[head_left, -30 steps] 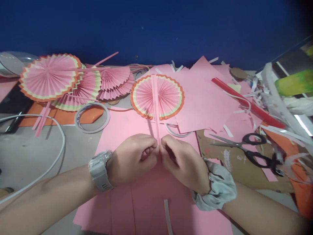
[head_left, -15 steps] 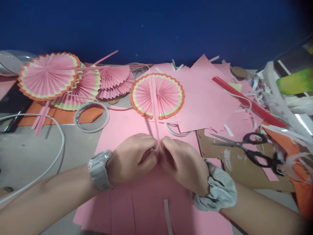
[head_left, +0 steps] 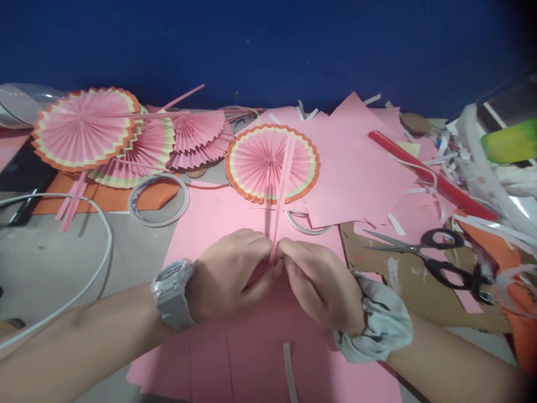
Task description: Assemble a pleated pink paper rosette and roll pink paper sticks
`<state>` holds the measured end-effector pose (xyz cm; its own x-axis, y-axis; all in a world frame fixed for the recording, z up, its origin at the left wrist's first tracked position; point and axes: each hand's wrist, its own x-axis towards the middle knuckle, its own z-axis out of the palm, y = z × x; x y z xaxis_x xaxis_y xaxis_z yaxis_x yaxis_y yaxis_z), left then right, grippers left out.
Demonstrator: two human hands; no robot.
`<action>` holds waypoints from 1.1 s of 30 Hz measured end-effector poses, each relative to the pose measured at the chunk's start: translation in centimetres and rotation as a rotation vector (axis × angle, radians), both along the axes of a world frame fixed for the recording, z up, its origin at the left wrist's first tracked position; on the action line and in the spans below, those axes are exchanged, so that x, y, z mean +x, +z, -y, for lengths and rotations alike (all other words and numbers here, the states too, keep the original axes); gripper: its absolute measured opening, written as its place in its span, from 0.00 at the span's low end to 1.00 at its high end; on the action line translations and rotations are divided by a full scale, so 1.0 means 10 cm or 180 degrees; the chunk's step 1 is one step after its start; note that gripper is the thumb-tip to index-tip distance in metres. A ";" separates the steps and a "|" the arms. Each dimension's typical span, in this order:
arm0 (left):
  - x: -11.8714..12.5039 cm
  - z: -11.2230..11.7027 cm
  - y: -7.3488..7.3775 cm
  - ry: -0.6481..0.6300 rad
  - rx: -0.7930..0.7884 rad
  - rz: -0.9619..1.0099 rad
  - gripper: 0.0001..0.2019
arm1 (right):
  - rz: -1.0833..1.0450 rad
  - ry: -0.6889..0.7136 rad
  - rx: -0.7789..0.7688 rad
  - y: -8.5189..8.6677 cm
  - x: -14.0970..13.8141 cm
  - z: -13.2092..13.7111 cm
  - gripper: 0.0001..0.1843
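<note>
My left hand (head_left: 235, 274) and my right hand (head_left: 321, 282) meet over the stacked pink paper sheets (head_left: 205, 358). Both have their fingers closed on the near end of a narrow pink paper strip (head_left: 282, 198), which looks folded lengthwise. The strip's far end rises away from me, in front of a round pleated paper fan (head_left: 251, 159) in pink with cream and orange edges. My fingertips are partly hidden behind my knuckles. A thin white strip (head_left: 288, 369) lies on the sheets below my hands.
More pleated paper fans (head_left: 84, 129) lie at the left, by a tape roll (head_left: 183, 204) and a white cable (head_left: 109, 240). Another roll (head_left: 308, 228) lies beyond my hands. Black-handled scissors (head_left: 447, 268) rest on cardboard (head_left: 394, 296) at right, near a red stick (head_left: 432, 174) and paper scraps.
The pink strip's far end has swung to the right across the fan. My right-hand fingers have shifted slightly at the strip's near end; the left hand stays close to its place.
</note>
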<state>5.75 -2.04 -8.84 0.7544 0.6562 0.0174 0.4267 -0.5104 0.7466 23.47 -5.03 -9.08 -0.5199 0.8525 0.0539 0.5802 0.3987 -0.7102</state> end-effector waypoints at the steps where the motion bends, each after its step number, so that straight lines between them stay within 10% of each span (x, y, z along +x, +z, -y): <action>1: 0.00 0.00 -0.01 0.0003 -0.0016 0.0017 0.05 | -0.0075 0.0018 -0.0102 0.00 0.01 -0.01 0.06; 19: 0.01 -0.02 -0.06 0.0074 -0.0264 0.0274 0.12 | -0.1809 -0.0908 -0.1557 -0.02 -0.01 -0.13 0.09; 33: 0.01 -0.01 -0.01 0.0404 -0.0743 0.0262 0.16 | -0.2705 -0.1217 -0.1673 -0.06 -0.01 -0.14 0.09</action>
<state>5.89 -1.89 -8.91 0.6683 0.7387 -0.0876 0.4093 -0.2668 0.8725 23.41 -3.58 -9.63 -0.1781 0.9727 -0.1490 -0.1640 -0.1786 -0.9702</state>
